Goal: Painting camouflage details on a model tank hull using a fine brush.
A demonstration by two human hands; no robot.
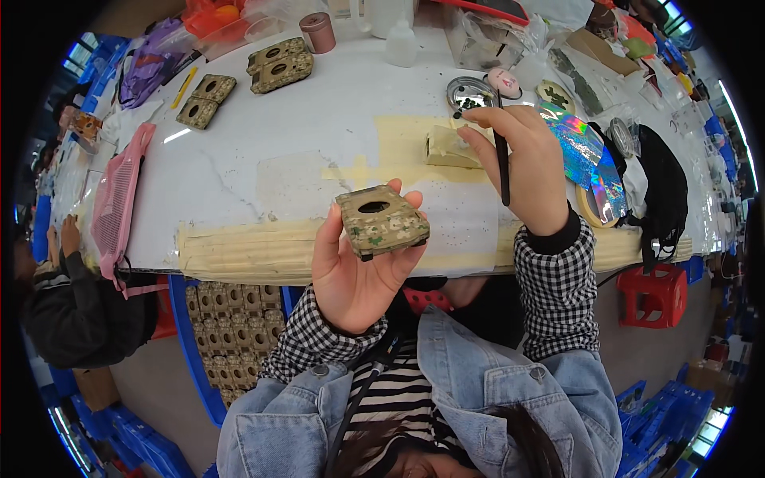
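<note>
My left hand (351,279) holds up a camouflage-patterned plastic housing (390,229) with an oval hole, its fingers wrapped round the sides, above the table's near edge. Over the table to the right, my right hand (522,151) carries a slim black stick-like tool (502,159), which hangs down across the palm; its exact kind is unclear. The thumb and forefinger reach toward a round clear dish (466,94) of small dark green pieces. Whether a piece is between these fingertips is too small to tell. Below the dish sits a tape-covered block (450,148).
More camouflage housings (280,65) lie at the back left, by a pink cylinder (317,33). A pink mesh bag (119,199) rests at the left. Shiny holographic sheets (572,143) and a black cloth (663,187) are at the right. Below the table, a blue crate (195,358) holds several housings.
</note>
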